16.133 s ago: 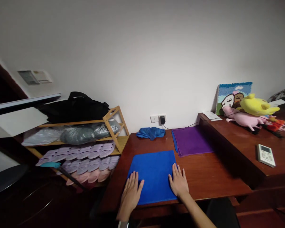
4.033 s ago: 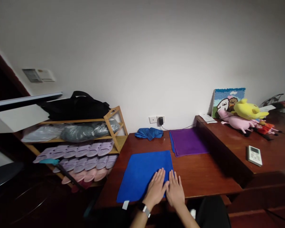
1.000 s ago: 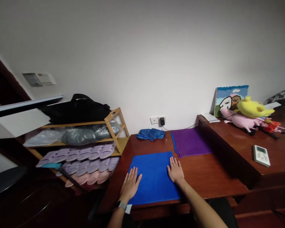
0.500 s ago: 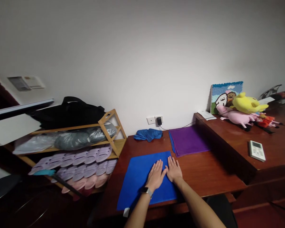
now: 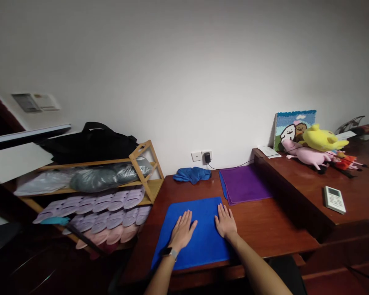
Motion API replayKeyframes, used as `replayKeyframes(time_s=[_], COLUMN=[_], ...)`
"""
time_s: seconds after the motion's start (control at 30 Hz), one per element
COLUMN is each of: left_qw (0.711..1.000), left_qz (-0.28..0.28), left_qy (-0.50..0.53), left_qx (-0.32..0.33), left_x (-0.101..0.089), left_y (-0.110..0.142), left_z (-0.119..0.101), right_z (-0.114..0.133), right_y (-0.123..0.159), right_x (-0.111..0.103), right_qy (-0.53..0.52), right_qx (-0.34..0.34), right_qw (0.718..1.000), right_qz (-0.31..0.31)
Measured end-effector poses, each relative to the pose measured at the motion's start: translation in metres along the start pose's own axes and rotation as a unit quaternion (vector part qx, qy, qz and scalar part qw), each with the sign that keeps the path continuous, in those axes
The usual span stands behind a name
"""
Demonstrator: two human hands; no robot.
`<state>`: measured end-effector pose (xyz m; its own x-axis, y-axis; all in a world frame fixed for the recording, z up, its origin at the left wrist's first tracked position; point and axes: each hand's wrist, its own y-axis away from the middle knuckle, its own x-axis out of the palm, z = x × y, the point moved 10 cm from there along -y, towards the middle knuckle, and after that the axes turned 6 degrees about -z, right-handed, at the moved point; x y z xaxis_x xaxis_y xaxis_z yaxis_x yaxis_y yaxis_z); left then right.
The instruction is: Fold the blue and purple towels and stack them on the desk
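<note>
A blue cloth (image 5: pixel 199 229) lies spread out on the dark wooden table. My left hand (image 5: pixel 182 232), with a watch (image 5: pixel 170 252) at its wrist, rests flat on the left part of the cloth, thumb apart from the fingers. Over the cloth's right edge lies my right hand (image 5: pixel 225 222), palm down with the fingers stretched out. Neither hand holds anything. Behind the cloth sit a crumpled blue cloth (image 5: pixel 192 175) and, farther right, a flat purple cloth (image 5: pixel 245 184) with a blue one showing under its left edge.
A wooden rack (image 5: pixel 155 189) with several clogs (image 5: pixel 110 203) and a black bag (image 5: pixel 92 143) stands at left. On the raised surface at right are plush toys (image 5: pixel 307 155) and a white remote (image 5: pixel 334 199). A black plug (image 5: pixel 207 157) sits in the wall socket.
My left hand has slid left across the blue cloth, away from my right hand. The right hand stays at nearly the same place by the right edge.
</note>
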<state>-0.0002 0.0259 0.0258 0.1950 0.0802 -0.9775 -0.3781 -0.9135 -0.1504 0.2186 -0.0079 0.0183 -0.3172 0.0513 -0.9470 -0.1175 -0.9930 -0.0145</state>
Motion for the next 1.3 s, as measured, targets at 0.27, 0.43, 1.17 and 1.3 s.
replayKeyframes(time_s=[0.27, 0.43, 1.17, 1.3], left_qw=[0.997, 0.997, 0.996, 0.996], left_qz=[-0.032, -0.046, -0.062, -0.051], left_qy=[-0.031, -0.025, -0.037, -0.043], left_qx=[-0.066, -0.06, -0.058, -0.059], left_x=[-0.013, -0.013, -0.009, -0.008], left_y=[0.019, 0.019, 0.02, 0.018], left_z=[0.087, 0.084, 0.09, 0.094], right_z=[-0.003, -0.002, -0.004, -0.004], right_y=[-0.002, -0.006, -0.054, -0.053], right_x=[0.005, 0.007, 0.005, 0.004], right_qy=[0.011, 0.01, -0.009, -0.017], right_qx=[0.006, 0.019, 0.0, -0.002], right_qw=[1.0, 1.0, 1.0, 1.0], right_qz=[0.001, 0.022, -0.024, -0.026])
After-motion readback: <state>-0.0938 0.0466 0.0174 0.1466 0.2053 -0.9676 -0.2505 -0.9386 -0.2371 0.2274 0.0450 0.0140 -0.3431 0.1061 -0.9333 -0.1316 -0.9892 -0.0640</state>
